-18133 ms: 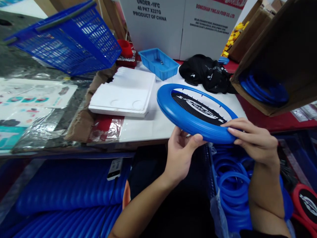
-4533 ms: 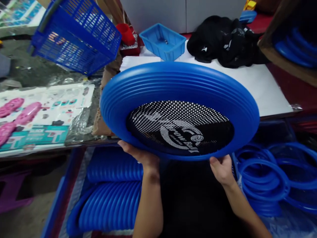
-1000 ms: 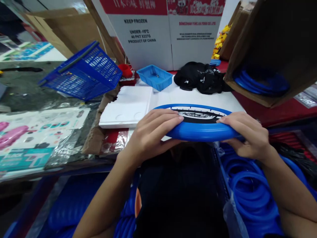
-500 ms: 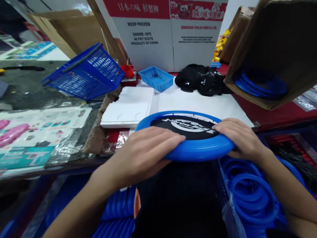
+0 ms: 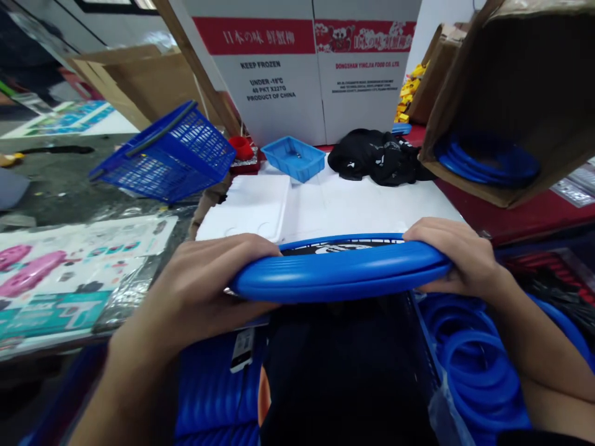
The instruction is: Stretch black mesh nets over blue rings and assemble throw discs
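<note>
While printed packaging sheets [image 5: 69, 272] lie flat on the far left of the bench, a blue wire basket [image 5: 171, 155] sits tipped just beyond them, and my left hand [image 5: 204, 285] comes next, wrapped over the left edge of the blue disc [image 5: 339, 275] with the fingers curled on top of its rim. I hold the disc nearly edge-on in front of my chest, above my dark lap, so only a sliver of its black mesh centre with white lettering shows (the print is too foreshortened to read). Behind it a white foam tray [image 5: 246, 207] lies on the white tabletop [image 5: 372, 207], with a small blue bin [image 5: 294, 158] and a heap of black cloth [image 5: 376, 158] further back against the printed cartons [image 5: 316, 68]. My right hand [image 5: 458, 257] clamps the disc's right edge, well apart from the left. Below it loose blue rings [image 5: 478, 371] pile up, and a tilted cardboard box [image 5: 511, 105] holds more rings at upper right
</note>
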Motion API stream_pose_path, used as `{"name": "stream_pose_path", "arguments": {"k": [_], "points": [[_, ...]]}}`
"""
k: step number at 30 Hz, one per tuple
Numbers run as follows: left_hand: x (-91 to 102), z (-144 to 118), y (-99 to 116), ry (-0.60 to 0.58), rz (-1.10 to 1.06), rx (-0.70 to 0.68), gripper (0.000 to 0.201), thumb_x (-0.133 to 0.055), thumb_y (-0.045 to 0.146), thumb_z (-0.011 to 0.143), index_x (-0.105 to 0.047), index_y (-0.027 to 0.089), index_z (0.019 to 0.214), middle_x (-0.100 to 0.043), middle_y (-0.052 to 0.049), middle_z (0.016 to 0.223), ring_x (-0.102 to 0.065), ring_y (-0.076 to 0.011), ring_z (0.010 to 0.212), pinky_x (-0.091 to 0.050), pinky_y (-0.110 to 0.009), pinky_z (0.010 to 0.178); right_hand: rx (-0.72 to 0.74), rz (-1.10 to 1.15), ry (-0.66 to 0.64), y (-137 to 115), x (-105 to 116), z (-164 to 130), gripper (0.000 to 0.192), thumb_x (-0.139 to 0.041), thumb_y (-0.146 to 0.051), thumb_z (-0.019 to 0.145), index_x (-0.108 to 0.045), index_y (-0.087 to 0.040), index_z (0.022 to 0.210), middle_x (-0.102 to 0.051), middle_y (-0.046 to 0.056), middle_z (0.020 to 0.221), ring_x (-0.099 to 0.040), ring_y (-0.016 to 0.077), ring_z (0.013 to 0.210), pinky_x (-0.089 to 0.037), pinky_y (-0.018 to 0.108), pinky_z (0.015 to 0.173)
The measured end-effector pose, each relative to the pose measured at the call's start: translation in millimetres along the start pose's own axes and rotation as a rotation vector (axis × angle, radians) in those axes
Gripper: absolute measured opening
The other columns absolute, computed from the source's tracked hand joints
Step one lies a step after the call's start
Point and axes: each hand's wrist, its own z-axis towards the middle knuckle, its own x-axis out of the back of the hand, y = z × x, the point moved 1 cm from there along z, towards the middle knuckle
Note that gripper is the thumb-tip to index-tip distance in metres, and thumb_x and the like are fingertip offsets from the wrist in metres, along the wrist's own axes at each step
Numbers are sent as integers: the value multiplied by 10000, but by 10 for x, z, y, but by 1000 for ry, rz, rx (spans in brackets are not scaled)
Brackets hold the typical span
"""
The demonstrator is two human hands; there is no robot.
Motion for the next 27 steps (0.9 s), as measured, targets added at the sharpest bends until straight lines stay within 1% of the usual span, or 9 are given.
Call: {"name": "stream_pose_path", "arguments": {"k": [3, 5, 8, 11, 13, 18, 21, 24, 27], "points": [[-103, -98, -45, 189, -31, -35, 685, -1025, 519, 550, -835, 315, 1175, -829, -10, 903, -743, -243, 714, -569, -338, 689, 12, 42, 7, 12, 25, -21, 495, -683, -525, 995, -605, -242, 1393, -738, 79, 1032, -738, 255, 904, -635, 398, 803], [-177, -176, -113, 208, -25, -74, 762, -999, 490, 622, -778, 335, 1334, -842, -19, 997, -777, -275, 772, -606, -372, 751, 35, 45, 18, -7, 19, -51, 506, -679, -514, 1001, -600, -223, 1407, -735, 92, 1050, -737, 259, 925, -639, 409, 821], [-257, -239, -224, 107, -67, -84, 732, -915, 382, 758, -691, 369, 1455, -832, -23, 1142, -807, -296, 888, -639, -394, 800, 47, 5, 33, -69, -1, -78, 479, -652, -509, 1018, -610, -224, 1400, -738, 103, 1090, -734, 263, 966, -637, 424, 867], [-291, -205, -251, -6, -101, -131, 845, -922, 307, 743, -619, 333, 1531, -765, -74, 1338, -791, -322, 1062, -655, -426, 881, 36, -24, 5, -139, -3, -62, 455, -612, -494, 1041, -610, -217, 1402, -730, 113, 1085, -720, 255, 949, -624, 406, 855], [-295, -141, -195, -17, -76, -187, 881, -941, 283, 708, -618, 275, 1528, -762, -107, 1337, -781, -323, 1082, -656, -421, 895, 25, -43, -22, -181, 12, -37, 456, -600, -485, 1046, -604, -204, 1405, -721, 121, 1071, -709, 259, 938, -614, 404, 843], [-313, 3, -8, 66, -8, -178, 341, -746, 420, 959, -753, 168, 1189, -800, -92, 956, -786, -242, 837, -633, -341, 764, 35, -91, -52, -271, 29, 22, 482, -612, -484, 1038, -593, -149, 1383, -706, 140, 1040, -697, 270, 921, -605, 413, 811], [-348, -22, -40, 147, -15, -179, 322, -742, 423, 974, -754, 135, 1118, -802, -96, 934, -790, -241, 821, -646, -351, 780, 39, -78, -12, -314, -2, 45, 562, -704, -514, 982, -592, -124, 1370, -713, 139, 1026, -707, 274, 927, -612, 416, 819], [-422, -112, -173, 140, -118, -129, 333, -816, 357, 910, -756, 148, 1162, -815, -96, 1024, -800, -274, 897, -677, -404, 813, 22, -46, 26, -357, -44, 66, 686, -781, -576, 910, -592, -95, 1360, -729, 149, 1036, -715, 282, 942, -619, 429, 832], [-508, -193, -288, 185, -236, -76, 239, -759, 262, 941, -765, 190, 1169, -820, -59, 1043, -801, -273, 924, -686, -427, 810, -13, -39, 13, -410, -78, 91, 667, -788, -561, 907, -607, -84, 1336, -739, 169, 1085, -719, 301, 1005, -616, 455, 882]]}}
